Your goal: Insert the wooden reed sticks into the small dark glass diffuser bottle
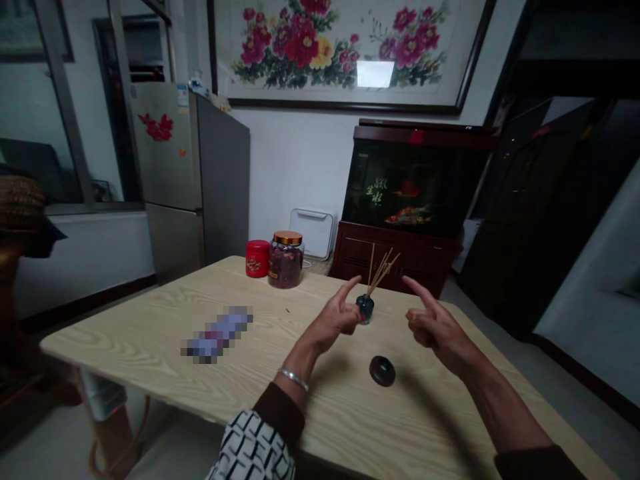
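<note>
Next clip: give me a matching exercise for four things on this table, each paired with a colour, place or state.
Things:
1. tin
2. jar
3. bottle
4. disc

Descriptions:
a. holds thin sticks
b. black, flat on the table, nearest the person
c. red, by the far edge
d. copper lid, dark red contents

Pairs: 1-c, 2-d, 3-a, 4-b.

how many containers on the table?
3: a red tin and glass jar side by side at the far edge, a small bottle of sticks between left hand and right hand. None looks hidden.
</note>
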The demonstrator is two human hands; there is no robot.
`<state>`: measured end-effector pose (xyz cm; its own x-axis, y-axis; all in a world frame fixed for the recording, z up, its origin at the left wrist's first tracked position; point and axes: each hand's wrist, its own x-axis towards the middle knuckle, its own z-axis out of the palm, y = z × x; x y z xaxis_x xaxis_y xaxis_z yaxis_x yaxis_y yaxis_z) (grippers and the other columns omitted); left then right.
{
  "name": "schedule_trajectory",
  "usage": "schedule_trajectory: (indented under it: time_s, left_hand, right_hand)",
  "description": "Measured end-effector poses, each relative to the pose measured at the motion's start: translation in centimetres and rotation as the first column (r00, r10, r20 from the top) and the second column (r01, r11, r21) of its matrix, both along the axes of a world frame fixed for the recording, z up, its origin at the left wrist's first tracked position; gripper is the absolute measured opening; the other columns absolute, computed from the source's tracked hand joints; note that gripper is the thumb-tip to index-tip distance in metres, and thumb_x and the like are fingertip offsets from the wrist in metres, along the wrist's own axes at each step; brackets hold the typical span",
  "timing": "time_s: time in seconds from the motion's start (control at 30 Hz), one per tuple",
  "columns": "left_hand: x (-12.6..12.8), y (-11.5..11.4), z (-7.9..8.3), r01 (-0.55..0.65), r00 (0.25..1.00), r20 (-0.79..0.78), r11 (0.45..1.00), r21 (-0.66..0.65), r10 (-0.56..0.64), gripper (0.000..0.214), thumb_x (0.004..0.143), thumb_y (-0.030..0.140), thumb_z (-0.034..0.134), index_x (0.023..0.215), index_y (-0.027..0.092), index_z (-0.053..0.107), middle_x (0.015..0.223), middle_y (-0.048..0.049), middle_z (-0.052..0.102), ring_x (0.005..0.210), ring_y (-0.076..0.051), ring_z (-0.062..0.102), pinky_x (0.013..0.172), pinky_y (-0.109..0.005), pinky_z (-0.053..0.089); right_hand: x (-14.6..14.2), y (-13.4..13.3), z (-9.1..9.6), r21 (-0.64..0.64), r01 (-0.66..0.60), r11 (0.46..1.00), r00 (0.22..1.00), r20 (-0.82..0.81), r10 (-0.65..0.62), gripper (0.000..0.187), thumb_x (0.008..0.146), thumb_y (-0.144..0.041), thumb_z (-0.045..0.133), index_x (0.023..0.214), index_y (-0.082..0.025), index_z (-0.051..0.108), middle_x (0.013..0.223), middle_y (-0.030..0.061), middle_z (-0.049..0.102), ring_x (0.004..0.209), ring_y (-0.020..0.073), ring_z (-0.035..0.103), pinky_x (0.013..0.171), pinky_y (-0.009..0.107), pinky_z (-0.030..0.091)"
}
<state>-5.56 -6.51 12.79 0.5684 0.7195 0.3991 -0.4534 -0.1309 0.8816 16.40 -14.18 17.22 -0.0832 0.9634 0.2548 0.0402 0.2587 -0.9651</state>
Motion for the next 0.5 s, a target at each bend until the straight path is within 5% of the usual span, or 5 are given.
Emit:
schedule_trajectory:
  time_s: [0.13, 0.23, 0.33, 0.5]
  left_hand:
    - [-2.6, -2.8, 6.8, 0.115, 0.961, 0.242, 0.99, 0.079, -0.131, 0.096, 0.071, 0.013, 0.067, 0.154, 0.027, 0.021, 0.055, 0.012, 0.036, 0.047, -0.005, 0.024, 0.05, -0.019, 0.021]
    - [-3.3, -4.6, 9.5, 0.143, 0.915, 0.36, 0.98, 0.135, -0.183, 0.098, 0.07, 0.013, 0.069, 0.154, 0.028, 0.021, 0.052, 0.0122, 0.035, 0.046, -0.006, 0.024, 0.049, -0.019, 0.025]
    - [-3.2, -5.9, 9.6, 0.187, 0.876, 0.422, 0.97, 0.152, -0.235, 0.099, 0.068, 0.012, 0.069, 0.153, 0.029, 0.022, 0.049, 0.0127, 0.033, 0.044, -0.006, 0.021, 0.047, -0.019, 0.025]
    - [-2.2, -6.4, 5.2, 0.278, 0.828, 0.485, 0.957, 0.078, -0.28, 0.099, 0.068, 0.013, 0.071, 0.153, 0.029, 0.023, 0.046, 0.013, 0.03, 0.043, -0.007, 0.016, 0.044, -0.02, 0.021]
  right_hand:
    - [-1.5, -2.5, 5.6, 0.168, -0.086, 0.982, 0.973, -0.196, 0.119, 0.082, 0.077, -0.021, 0.063, 0.15, -0.037, 0.03, 0.062, -0.0096, 0.025, 0.049, 0.0082, 0.015, 0.044, 0.021, 0.013]
    - [-2.1, -3.7, 7.5, 0.259, -0.128, 0.957, 0.936, -0.288, 0.203, 0.081, 0.077, -0.019, 0.062, 0.149, -0.04, 0.032, 0.061, -0.0095, 0.021, 0.05, 0.0092, 0.013, 0.043, 0.021, 0.014]
    - [-2.4, -4.5, 7.1, 0.294, -0.169, 0.941, 0.884, -0.377, 0.277, 0.082, 0.075, -0.017, 0.062, 0.148, -0.041, 0.033, 0.059, -0.0097, 0.021, 0.049, 0.0092, 0.011, 0.042, 0.02, 0.013]
    - [-2.7, -4.6, 2.5, 0.232, -0.222, 0.947, 0.799, -0.514, 0.313, 0.086, 0.074, -0.017, 0.064, 0.149, -0.043, 0.031, 0.057, -0.0107, 0.023, 0.047, 0.0086, 0.009, 0.04, 0.02, 0.012]
